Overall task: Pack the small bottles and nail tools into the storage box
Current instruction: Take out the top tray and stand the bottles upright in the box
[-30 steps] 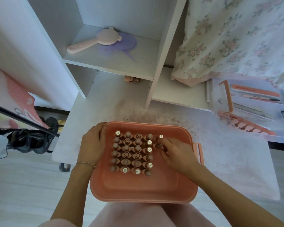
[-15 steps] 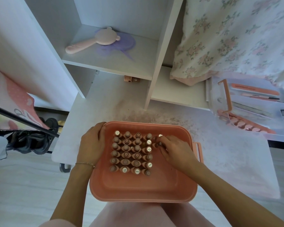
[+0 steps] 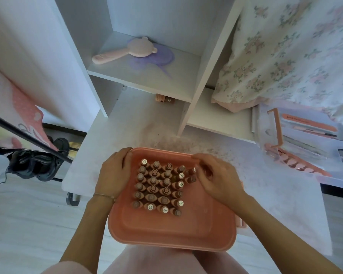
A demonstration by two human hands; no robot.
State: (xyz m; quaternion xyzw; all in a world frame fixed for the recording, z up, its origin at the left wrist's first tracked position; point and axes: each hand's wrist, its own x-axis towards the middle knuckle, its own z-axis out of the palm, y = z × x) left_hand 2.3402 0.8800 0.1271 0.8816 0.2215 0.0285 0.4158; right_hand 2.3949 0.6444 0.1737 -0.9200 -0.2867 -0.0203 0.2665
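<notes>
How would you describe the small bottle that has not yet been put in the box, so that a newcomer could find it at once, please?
Start at the white shelf unit behind the pink storage box. Look under the shelf that carries the pink hand mirror. The stray bottle lies on its side there, alone, while the others stand upright in rows in the box.

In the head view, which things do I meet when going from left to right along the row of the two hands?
Black shoes → left hand → block of small bottles → right hand → clear case of nail tools.
</notes>
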